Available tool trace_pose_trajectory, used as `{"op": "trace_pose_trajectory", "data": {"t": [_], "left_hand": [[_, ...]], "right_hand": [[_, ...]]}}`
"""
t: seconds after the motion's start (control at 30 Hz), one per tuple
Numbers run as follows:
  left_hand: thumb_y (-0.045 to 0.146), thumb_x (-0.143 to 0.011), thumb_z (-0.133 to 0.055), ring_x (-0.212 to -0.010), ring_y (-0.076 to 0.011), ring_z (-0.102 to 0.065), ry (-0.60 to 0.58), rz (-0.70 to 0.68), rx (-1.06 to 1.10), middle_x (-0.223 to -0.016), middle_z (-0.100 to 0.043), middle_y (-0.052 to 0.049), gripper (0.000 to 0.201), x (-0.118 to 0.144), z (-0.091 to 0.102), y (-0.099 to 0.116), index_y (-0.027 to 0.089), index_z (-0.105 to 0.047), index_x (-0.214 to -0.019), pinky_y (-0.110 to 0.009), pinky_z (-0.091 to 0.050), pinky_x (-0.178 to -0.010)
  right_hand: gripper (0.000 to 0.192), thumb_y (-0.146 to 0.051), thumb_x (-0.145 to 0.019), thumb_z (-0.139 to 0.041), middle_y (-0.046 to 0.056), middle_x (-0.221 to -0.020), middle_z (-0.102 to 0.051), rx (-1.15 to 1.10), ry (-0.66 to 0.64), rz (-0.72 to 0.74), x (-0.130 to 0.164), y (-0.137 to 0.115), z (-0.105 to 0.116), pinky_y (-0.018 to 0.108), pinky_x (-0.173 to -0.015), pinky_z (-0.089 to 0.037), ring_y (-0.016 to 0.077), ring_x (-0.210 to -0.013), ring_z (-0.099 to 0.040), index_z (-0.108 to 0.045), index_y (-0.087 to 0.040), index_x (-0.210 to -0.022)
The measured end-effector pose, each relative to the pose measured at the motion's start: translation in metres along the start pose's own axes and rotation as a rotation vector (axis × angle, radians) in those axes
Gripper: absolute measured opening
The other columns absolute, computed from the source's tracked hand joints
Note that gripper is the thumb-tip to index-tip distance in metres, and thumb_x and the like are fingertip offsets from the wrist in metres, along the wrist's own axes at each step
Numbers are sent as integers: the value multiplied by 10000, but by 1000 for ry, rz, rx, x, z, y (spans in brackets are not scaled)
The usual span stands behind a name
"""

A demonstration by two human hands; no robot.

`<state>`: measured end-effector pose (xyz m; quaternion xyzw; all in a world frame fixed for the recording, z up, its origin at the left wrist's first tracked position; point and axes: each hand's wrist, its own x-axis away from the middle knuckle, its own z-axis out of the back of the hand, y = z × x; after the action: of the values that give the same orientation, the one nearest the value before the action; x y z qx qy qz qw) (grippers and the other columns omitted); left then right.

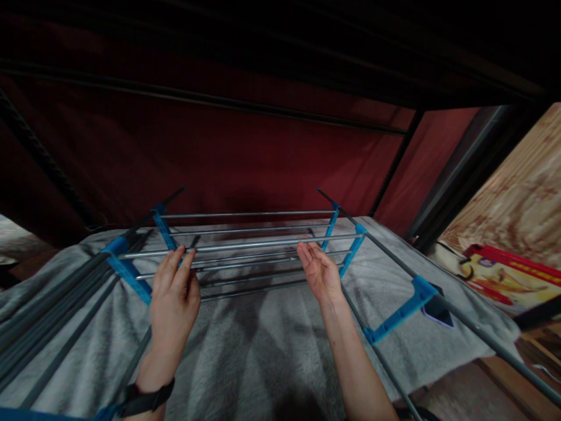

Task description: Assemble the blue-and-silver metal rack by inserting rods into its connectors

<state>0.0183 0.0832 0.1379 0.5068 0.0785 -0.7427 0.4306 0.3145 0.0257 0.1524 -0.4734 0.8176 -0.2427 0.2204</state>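
Note:
A metal rack (245, 245) with silver rods and blue plastic brackets lies in front of me over a grey blanket (263, 351). My left hand (174, 292) reaches to a silver rod, fingers stretched and touching it, with a black watch at the wrist. My right hand (319, 270) is held palm up, fingers apart, its fingertips at the same rod near the right blue bracket (350, 257). Neither hand is closed around anything.
Dark grey side rails (460, 321) of the rack run toward me on both sides. A dark red wall (245, 152) stands behind. At the right lie a red and yellow bag (504, 275) and a patterned cloth (517, 193).

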Motion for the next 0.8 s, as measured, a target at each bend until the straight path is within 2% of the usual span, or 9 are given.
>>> {"op": "trace_pose_trajectory", "data": {"t": [0.17, 0.3, 0.43, 0.57, 0.8], "left_hand": [[178, -931, -484, -1494, -297, -355, -17, -2, 4, -1572, -454, -84, 611, 0, 0, -2, 289, -443, -1530, -531, -309, -1234], [167, -926, -484, -1497, -297, -350, -23, -17, 3, -1587, -437, -72, 629, 1, 2, -2, 296, -433, -1539, -527, -299, -1241], [159, -929, -484, -1504, -298, -338, -22, -28, -22, -1589, -435, -77, 644, 1, 2, -3, 297, -410, -1554, -529, -305, -1237], [155, -928, -491, -1505, -302, -335, -20, -36, -34, -1593, -430, -74, 659, 2, 1, -4, 305, -394, -1562, -537, -305, -1235], [159, -924, -499, -1504, -307, -336, -33, -23, -34, -1597, -427, -72, 668, 1, 3, -2, 303, -388, -1566, -543, -299, -1237]], "right_hand": [[135, -194, -728, -728, 30, -993, -771, -9, -14, -26, 0, -2, 1, 458, -1159, -444, 208, -1115, -702, -697, -223, -856], [131, -212, -742, -745, 40, -953, -766, 33, 4, -50, -3, -8, 8, 440, -1120, -486, 205, -1048, -722, -704, -205, -866], [130, -189, -737, -763, 37, -895, -753, 95, 95, 23, -8, -21, 20, 425, -1084, -521, 197, -972, -736, -705, -191, -853], [141, -156, -728, -782, 31, -897, -745, 116, 167, 124, -13, -35, 33, 420, -1079, -533, 196, -980, -736, -702, -190, -840], [151, -154, -734, -778, 44, -973, -755, 133, 122, 132, -13, -43, 38, 425, -1105, -511, 203, -1042, -726, -710, -191, -864]]}}
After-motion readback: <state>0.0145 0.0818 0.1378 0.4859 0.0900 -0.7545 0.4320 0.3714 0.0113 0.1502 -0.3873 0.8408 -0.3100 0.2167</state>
